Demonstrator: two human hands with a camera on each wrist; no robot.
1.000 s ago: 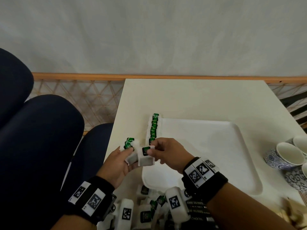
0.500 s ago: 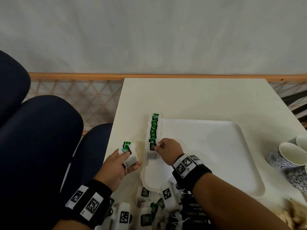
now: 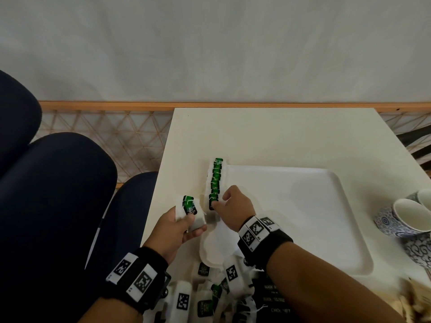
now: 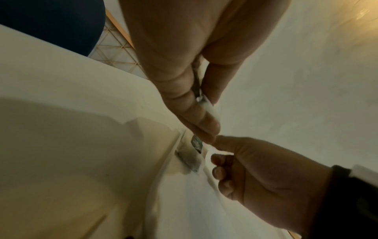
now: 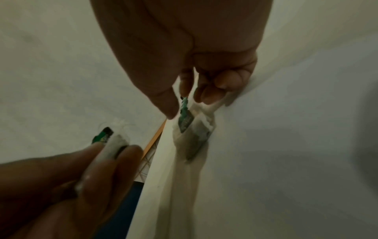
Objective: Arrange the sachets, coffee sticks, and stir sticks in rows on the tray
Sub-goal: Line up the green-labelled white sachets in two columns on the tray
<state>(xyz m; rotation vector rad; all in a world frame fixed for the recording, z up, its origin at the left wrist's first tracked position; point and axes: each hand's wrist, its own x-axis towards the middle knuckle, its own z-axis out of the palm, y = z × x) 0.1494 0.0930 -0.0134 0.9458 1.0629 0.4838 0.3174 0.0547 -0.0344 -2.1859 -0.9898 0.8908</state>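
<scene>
A row of white tea-bag sachets with green tags runs along the left rim of the white tray. My right hand is at the near end of that row and pinches the nearest sachet between thumb and curled fingers. My left hand hovers just left of the tray and grips a small stack of the same sachets, green tags up. More sachets lie in a loose pile at the near table edge, beside dark coffee sticks. Pale wooden stir sticks show blurred at bottom right.
Blue-patterned white cups stand right of the tray. Dark blue chairs are close to the table's left edge. A wooden rail and a white wall lie behind. Most of the tray floor is bare.
My right hand took one sachet from the left hand's stack, carried it forward and set it at the near end of the row. The left hand stayed beside the tray with its stack.
</scene>
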